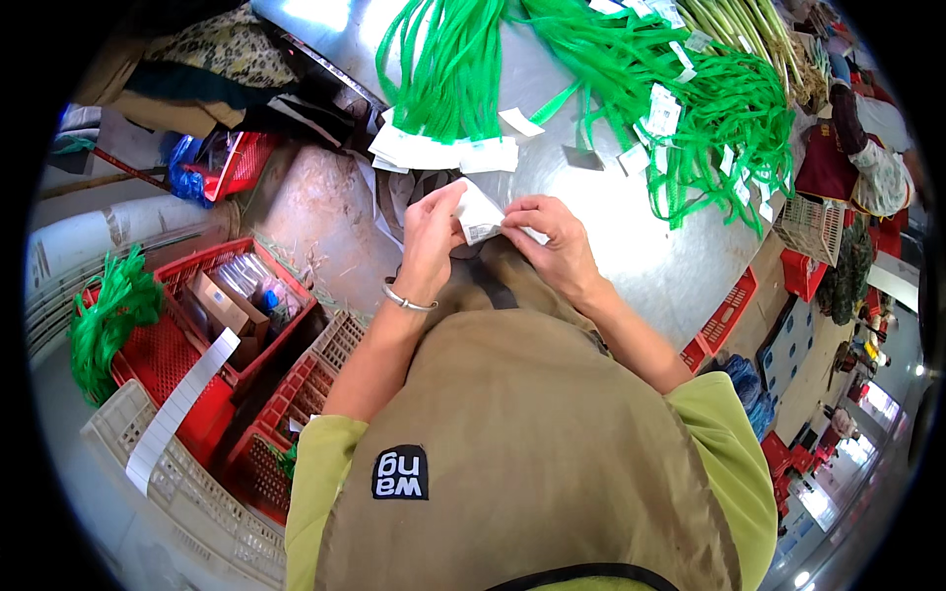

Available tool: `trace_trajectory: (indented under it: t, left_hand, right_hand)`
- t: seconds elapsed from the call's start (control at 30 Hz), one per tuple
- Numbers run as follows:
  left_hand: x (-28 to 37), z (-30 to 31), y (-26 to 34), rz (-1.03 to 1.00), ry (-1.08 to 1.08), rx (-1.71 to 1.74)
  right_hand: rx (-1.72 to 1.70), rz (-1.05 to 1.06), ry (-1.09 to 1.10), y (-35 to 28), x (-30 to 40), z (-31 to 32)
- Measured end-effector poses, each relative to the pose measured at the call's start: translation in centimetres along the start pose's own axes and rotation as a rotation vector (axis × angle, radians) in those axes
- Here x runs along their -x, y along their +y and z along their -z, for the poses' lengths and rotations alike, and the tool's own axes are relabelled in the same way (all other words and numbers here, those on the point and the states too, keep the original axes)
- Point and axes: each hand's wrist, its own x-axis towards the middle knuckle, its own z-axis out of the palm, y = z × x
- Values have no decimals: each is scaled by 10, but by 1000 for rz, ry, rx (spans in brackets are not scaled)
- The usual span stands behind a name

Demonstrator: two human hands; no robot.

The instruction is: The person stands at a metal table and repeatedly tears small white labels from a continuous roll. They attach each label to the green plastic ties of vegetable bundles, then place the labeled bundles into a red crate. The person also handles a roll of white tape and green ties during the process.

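My left hand (434, 225), with a bracelet at its wrist, pinches several white paper labels (479, 213) just in front of the apron. With thumb and fingertips my right hand (553, 236) grips a small white label (536, 236) at the right edge of those papers. Beyond my hands, a bundle of green mesh net bags (451, 74) lies on the metal table (628, 255), white labels (429, 150) at its near ends. To the right spreads a tangled heap of green mesh net bags (717, 111) with white labels among them.
Long green-stemmed vegetables (754, 37) lie at the table's far right. Red crates (166, 354) stand at left, one holding a cardboard box (222, 303). A strip of labels (181, 410) hangs over a pale crate (192, 502). Another person (835, 159) is at the right.
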Motion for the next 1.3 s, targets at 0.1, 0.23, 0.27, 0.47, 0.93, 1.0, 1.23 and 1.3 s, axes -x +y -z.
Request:
trace_trajectory:
  t: [0.1, 0.23, 0.27, 0.47, 0.93, 1.0, 1.23, 1.3]
  left_hand:
    - [-10, 7, -8, -6, 121, 53]
    - [-12, 10, -11, 15, 150, 89]
    - [-10, 6, -11, 16, 143, 88]
    - [0, 3, -9, 8, 152, 67]
    - [1, 56, -11, -163, -14, -172]
    - [2, 58, 8, -183, 75, -313]
    - [-60, 142, 76, -396, 155, -603]
    - [-77, 137, 99, -343, 128, -645]
  right_hand:
    - [-561, -671, 74, -3, -14, 22]
    - [-1259, -922, 261, 46, -48, 44]
    - [-1227, -919, 267, 50, -55, 45]
    - [-1052, -962, 307, 57, -81, 23]
    - [-172, -774, 159, 128, -75, 40]
    - [-164, -734, 182, 130, -78, 66]
    - [648, -509, -7, 179, -56, 198]
    - [973, -657, -74, 169, -56, 199]
